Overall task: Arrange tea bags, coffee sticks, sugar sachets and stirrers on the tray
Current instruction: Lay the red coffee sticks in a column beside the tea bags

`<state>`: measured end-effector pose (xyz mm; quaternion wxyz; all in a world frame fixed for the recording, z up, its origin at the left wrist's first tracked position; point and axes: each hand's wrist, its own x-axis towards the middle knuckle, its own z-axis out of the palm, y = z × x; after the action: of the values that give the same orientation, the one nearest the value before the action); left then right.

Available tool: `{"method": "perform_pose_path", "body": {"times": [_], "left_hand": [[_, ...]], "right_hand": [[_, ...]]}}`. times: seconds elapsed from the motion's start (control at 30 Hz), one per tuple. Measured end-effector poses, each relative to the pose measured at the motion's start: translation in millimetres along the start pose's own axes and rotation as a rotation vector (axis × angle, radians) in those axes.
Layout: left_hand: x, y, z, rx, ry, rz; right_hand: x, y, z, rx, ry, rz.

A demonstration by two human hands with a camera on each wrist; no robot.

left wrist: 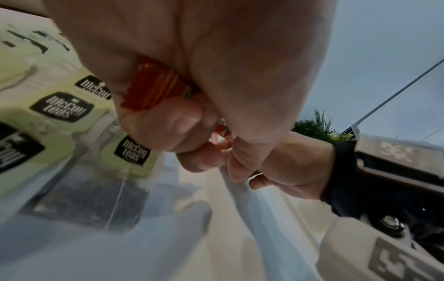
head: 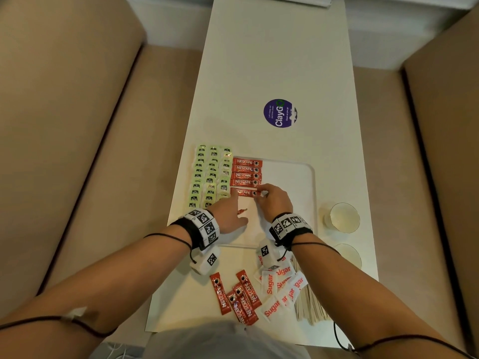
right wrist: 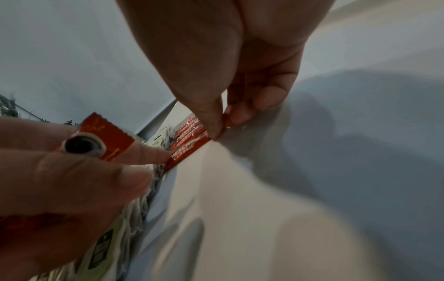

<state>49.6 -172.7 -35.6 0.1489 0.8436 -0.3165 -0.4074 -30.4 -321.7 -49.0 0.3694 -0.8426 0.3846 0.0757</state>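
At far left we note the tea bags point(head: 211, 174) laid in overlapping rows along the tray's left edge, green tags showing. Beside them, the left hand point(head: 228, 216) holds spare coffee sticks point(left wrist: 153, 87) curled in its palm while its forefinger presses the left end of the fifth coffee stick point(head: 246, 193). That stick lies on the white tray point(head: 298, 177), just near of four sticks point(head: 247, 172) already set in a neat column. The right hand point(head: 274, 200) has its grip closed on the stick's right end, pinched between thumb and fingertips point(right wrist: 236, 114). We judge these sachets to be light, thin and somewhat slippery on the smooth tray, stiff enough along their length to steer from either crimped end; a light pinch at the ends suits them. On the surface nearer the person lie more loose sticks point(head: 237, 296), then sugar sachets point(head: 280, 288), and wooden stirrers point(head: 309, 307) at right, none yet on the tray.
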Motion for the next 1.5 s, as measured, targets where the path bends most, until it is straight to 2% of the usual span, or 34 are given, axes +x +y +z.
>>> {"method": "perform_pose_path", "body": {"times": [0.37, 0.53, 0.6, 0.67, 0.77, 0.87, 1.03, 1.27, 1.5], "left_hand": [[-3, 2, -7, 0.022, 0.017, -0.010], [-8, 0, -9, 0.023, 0.016, 0.011], [-11, -3, -9, 0.019, 0.020, 0.027], [-15, -3, -10, 0.003, 0.032, 0.061], [-21, -2, -11, -0.010, 0.007, 0.096], [-26, -4, -13, -0.054, -0.048, 0.123], [-37, -8, -17, -0.217, -0.052, 0.229], [-53, -21, -21, -0.384, -0.004, 0.201], [-59, -27, -21, -0.428, -0.004, 0.141]], "right_hand": [[1, -5, -1, 0.022, 0.007, 0.003], [-6, 1, -1, 0.132, 0.027, -0.025], [-15, -1, -4, 0.234, -0.027, -0.100], [-29, -5, -7, 0.306, -0.156, -0.168], [-47, -10, -10, 0.367, -0.319, -0.212], [-55, -10, -11, 0.437, -0.390, -0.221], [-59, -4, -13, 0.464, -0.345, -0.192], [-67, 2, -23, 0.410, -0.323, -0.198], [-76, 3, -27, 0.363, -0.338, -0.259]]}}
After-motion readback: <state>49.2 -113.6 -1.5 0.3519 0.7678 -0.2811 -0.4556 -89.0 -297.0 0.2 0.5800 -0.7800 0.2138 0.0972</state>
